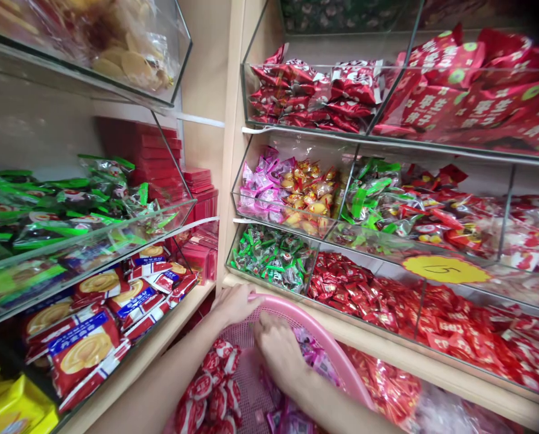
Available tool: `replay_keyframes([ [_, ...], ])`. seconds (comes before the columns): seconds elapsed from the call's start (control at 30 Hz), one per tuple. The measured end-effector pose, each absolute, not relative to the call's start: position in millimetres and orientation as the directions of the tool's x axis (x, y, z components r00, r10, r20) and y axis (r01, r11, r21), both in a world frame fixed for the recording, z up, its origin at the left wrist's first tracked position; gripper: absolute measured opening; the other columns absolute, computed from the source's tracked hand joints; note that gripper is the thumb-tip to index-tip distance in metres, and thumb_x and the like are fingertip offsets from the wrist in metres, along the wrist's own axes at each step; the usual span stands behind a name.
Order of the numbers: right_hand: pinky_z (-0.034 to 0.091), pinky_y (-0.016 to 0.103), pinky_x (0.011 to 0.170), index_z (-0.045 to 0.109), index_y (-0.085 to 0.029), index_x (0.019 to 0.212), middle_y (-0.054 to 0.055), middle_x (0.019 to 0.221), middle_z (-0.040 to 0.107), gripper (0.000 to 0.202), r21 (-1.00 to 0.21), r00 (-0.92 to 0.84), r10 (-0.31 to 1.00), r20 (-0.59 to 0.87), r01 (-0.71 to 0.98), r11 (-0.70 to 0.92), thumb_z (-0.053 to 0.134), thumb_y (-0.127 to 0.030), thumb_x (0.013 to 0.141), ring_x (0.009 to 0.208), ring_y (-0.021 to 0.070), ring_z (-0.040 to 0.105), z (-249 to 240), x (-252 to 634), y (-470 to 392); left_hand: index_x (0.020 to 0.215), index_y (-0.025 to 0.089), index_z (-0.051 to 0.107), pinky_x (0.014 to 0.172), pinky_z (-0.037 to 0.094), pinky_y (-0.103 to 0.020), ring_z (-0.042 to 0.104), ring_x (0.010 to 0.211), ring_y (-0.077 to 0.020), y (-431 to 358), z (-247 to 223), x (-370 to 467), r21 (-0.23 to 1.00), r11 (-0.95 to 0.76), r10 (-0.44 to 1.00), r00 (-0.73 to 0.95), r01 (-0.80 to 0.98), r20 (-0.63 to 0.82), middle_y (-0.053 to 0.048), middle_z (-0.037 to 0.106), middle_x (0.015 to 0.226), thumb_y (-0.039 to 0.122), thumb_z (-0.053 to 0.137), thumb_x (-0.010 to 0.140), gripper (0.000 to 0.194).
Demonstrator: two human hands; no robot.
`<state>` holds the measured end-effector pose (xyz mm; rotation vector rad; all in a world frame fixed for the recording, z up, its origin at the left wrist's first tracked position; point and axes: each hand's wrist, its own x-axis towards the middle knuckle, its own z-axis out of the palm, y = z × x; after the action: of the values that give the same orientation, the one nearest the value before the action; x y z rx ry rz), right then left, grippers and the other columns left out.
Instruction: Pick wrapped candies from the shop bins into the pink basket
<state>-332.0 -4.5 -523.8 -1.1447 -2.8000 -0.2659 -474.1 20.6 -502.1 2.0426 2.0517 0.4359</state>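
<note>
A pink plastic basket [324, 343] is held up in front of the shelves, at the bottom middle. My left hand [236, 304] grips its far rim. My right hand [278, 349] reaches down inside the basket, fingers curled among pink-wrapped sweets [315, 358]; whether it holds one I cannot tell. Red-and-white wrapped sweets [213, 389] lie in the basket's left side. Just beyond the basket is a clear bin of green-wrapped sweets [274, 256], and beside it a bin of red-wrapped sweets [342, 283].
Clear bins fill the wooden shelving: pink and yellow sweets [287, 190], red packets [324, 90] above, green packets [47, 211] at left, red-and-blue biscuit packs [93, 319] below. A yellow price label [445, 269] is stuck on a right bin. A wooden post [226, 150] divides the shelves.
</note>
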Motion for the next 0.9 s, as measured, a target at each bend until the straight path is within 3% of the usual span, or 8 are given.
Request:
replay_keyframes([
  [0.1,0.039,0.033,0.064,0.062,-0.013,0.081,0.009,0.083,0.060,0.010,0.171,-0.800,0.589,0.119,0.600,0.781,0.054,-0.008,0.078,0.079,0.0228,0.055,-547.2,-337.7,-15.2,0.090,0.024,0.062,0.065,0.043,-0.028,0.063,0.085,-0.0239,19.2,-500.6,-474.2,0.351,0.001,0.998,-0.021,0.936,0.051,-0.007,0.068,0.089,0.060,0.034,0.079,0.047],
  [0.23,0.038,0.032,0.065,0.063,-0.012,0.081,0.008,0.081,0.059,0.007,0.147,-0.860,0.503,0.092,0.511,0.847,0.059,-0.018,0.078,0.079,0.0219,0.054,-556.2,-335.1,-26.0,0.092,0.024,0.063,0.066,0.043,-0.029,0.063,0.087,-0.0255,18.2,-500.2,-474.7,0.349,0.012,0.999,-0.029,0.937,0.045,-0.006,0.068,0.090,0.061,0.034,0.079,0.049],
  [0.4,0.035,0.027,0.063,0.060,-0.017,0.073,0.004,0.080,0.057,0.011,0.066,-0.762,0.616,0.200,0.638,0.767,0.054,-0.017,0.082,0.073,0.0163,0.052,-502.6,-323.2,-6.5,0.089,0.023,0.062,0.066,0.043,-0.028,0.063,0.085,-0.0243,21.0,-504.3,-476.2,0.344,-0.006,0.999,-0.011,0.939,0.048,-0.007,0.068,0.088,0.058,0.033,0.080,0.046],
  [0.6,0.031,0.029,0.065,0.055,-0.018,0.083,0.006,0.088,0.051,0.010,0.254,-0.644,0.612,0.459,0.755,0.604,0.046,-0.019,0.088,0.080,0.0188,0.045,-454.8,-310.9,54.4,0.093,0.023,0.062,0.070,0.044,-0.031,0.062,0.089,-0.0261,21.1,-504.3,-473.6,0.317,0.026,0.999,-0.040,0.948,0.036,-0.008,0.068,0.090,0.057,0.035,0.079,0.045],
  [0.9,0.027,0.032,0.064,0.055,-0.017,0.078,0.006,0.084,0.050,0.010,0.384,-0.683,0.552,0.478,0.728,0.568,0.049,-0.014,0.085,0.080,0.0206,0.041,-460.9,-315.7,79.2,0.092,0.023,0.063,0.069,0.045,-0.031,0.062,0.088,-0.0262,16.1,-502.8,-473.0,0.316,0.021,0.997,-0.045,0.949,0.068,-0.009,0.067,0.090,0.059,0.033,0.080,0.049],
])
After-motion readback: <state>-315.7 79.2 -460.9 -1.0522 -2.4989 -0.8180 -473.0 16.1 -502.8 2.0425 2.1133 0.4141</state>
